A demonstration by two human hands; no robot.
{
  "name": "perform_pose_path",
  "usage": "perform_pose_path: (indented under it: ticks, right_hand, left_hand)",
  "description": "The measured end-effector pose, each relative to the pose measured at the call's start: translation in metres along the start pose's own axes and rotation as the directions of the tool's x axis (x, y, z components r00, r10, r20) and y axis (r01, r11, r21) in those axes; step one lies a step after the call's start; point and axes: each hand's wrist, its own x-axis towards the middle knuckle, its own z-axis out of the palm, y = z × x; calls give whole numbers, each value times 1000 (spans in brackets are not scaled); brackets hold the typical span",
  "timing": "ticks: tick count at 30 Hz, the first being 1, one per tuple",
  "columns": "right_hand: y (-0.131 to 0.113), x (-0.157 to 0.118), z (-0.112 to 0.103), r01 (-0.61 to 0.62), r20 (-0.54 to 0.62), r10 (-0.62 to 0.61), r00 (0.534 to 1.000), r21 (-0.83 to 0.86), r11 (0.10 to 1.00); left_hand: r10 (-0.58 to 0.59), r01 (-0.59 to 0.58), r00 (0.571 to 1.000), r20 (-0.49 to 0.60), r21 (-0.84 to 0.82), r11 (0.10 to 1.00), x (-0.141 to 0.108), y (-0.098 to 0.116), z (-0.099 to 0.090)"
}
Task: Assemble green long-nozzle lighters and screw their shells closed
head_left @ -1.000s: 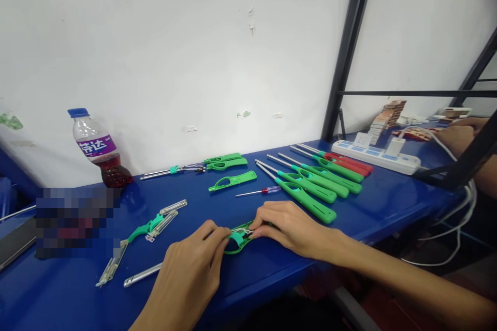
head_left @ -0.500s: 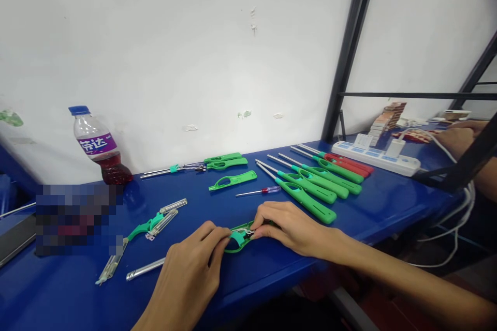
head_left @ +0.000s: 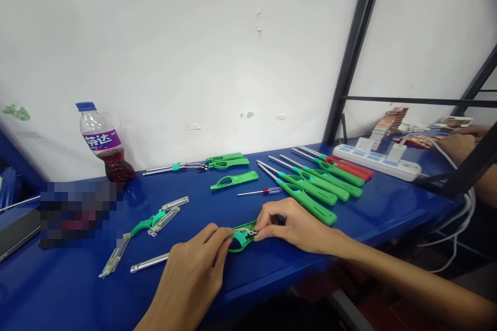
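Note:
In front of me lies an opened green utility lighter [head_left: 237, 249], its teal trigger and thin wires [head_left: 245, 230] exposed in the half shell. My left hand [head_left: 196, 264] is closed on its front end, and the metal tube [head_left: 149, 262] sticks out on the far side of that hand. At the handle end, my right hand [head_left: 285, 225] pinches the wires by a small dark part, mostly hidden by the fingertips. To the left lie a teal trigger piece [head_left: 143, 225] and several clear fuel tanks [head_left: 170, 217].
Behind my hands are a screwdriver [head_left: 259, 192], a loose green shell [head_left: 234, 180] and more lighter parts [head_left: 176, 166]. Several assembled lighters [head_left: 306, 201] lie to the right, near a white power strip [head_left: 376, 160]. A soda bottle [head_left: 103, 142] leans at the wall. Another person's hand [head_left: 460, 139] shows far right.
The view has shifted slightly, so most things sit a little farther right. Both hands keep their grip on the opened lighter, with the right fingertips barely moved.

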Motion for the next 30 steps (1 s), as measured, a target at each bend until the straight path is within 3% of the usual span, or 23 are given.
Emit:
perform_pose_path:
  ticks: [9, 19, 30]
  right_hand:
    - [-3, 2, 0, -66, 21, 65, 998, 79, 995]
    - [-4, 1, -1, -78, 45, 74, 996, 95, 992]
    - [-3, 2, 0, -61, 49, 57, 997, 91, 994]
  left_hand:
    - [-10, 11, 998, 66, -1, 1000, -1, 0, 2]
    - [-30, 29, 999, 28, 23, 999, -3, 0, 4]
    - [36, -37, 999, 11, 72, 997, -5, 0, 6]
